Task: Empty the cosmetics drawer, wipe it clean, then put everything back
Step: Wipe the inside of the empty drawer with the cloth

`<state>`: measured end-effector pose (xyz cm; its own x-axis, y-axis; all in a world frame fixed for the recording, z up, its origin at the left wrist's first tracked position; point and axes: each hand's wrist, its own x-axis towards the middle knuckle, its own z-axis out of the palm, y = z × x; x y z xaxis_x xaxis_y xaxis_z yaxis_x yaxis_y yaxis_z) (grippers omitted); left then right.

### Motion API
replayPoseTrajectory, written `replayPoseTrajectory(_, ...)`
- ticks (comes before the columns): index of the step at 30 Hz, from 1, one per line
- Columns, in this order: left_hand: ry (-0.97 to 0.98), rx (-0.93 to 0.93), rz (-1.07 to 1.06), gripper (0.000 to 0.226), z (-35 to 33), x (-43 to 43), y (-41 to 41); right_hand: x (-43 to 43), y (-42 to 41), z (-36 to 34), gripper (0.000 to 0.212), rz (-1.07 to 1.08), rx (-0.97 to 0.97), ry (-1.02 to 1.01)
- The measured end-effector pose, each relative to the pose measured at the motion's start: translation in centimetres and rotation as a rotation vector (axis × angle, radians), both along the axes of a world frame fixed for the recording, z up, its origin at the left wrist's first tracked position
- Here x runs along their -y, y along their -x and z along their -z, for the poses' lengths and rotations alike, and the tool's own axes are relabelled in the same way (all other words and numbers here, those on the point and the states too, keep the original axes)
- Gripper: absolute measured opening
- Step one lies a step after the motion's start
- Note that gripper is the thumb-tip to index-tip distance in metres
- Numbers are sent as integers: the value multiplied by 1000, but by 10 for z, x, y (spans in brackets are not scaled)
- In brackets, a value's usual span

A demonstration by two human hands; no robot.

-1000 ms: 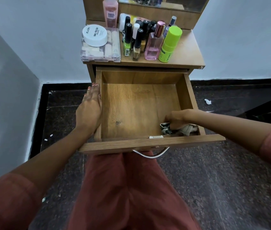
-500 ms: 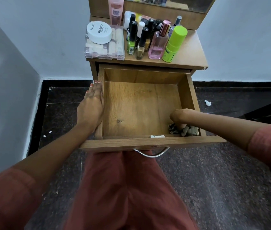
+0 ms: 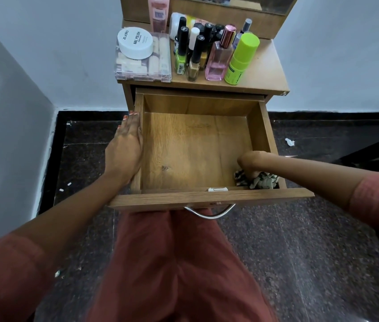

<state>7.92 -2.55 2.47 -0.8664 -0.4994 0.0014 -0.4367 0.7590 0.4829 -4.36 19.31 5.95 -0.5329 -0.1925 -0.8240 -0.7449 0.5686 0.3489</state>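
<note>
Wiping step: the right hand [image 3: 250, 165] is pressing a bunched patterned cloth [image 3: 261, 181] into the emptied drawer [image 3: 262, 126]'s near-right corner while the flat, empty left hand [image 3: 127, 152] is bracing its left wall; sweeping the remaining floor likely comes next.

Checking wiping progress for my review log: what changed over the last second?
The right hand pushed the cloth rightward into the drawer's near-right corner, keeping hold of it. The left hand stayed flat on the left wall; the cosmetics on top did not move.

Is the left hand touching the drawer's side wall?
Touching. The head view shows the left hand lying flat against the outside of the drawer wall, with no gap between them.
</note>
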Motion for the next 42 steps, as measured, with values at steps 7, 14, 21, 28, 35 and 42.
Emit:
replayPoseTrajectory(7, 13, -1, 2, 43, -1, -1, -1, -8, -2, -4, 40, -13, -16, 16)
replayPoseTrajectory(14, -2, -12, -1, 43, 2, 1, 0, -19, -7, -19, 38, 98, 39, 125)
replayPoseTrajectory(21, 0, -30, 0, 43, 3, 1, 1, 7, -26, -12, 24, 334, 494, 841)
replayPoseTrajectory(28, 16, -8, 11, 44, -1, 1, 2, 94, -68, 19, 22, 29, 617, 1211)
replayPoseTrajectory(35, 11, 7, 4, 44, -1, 0, 1, 61, -47, 18, 29, 6, 643, 1133)
replayPoseTrajectory(42, 21, 5, 0, 44, -1, 0, 3, 29, -23, 2, 28, 77, 668, 931)
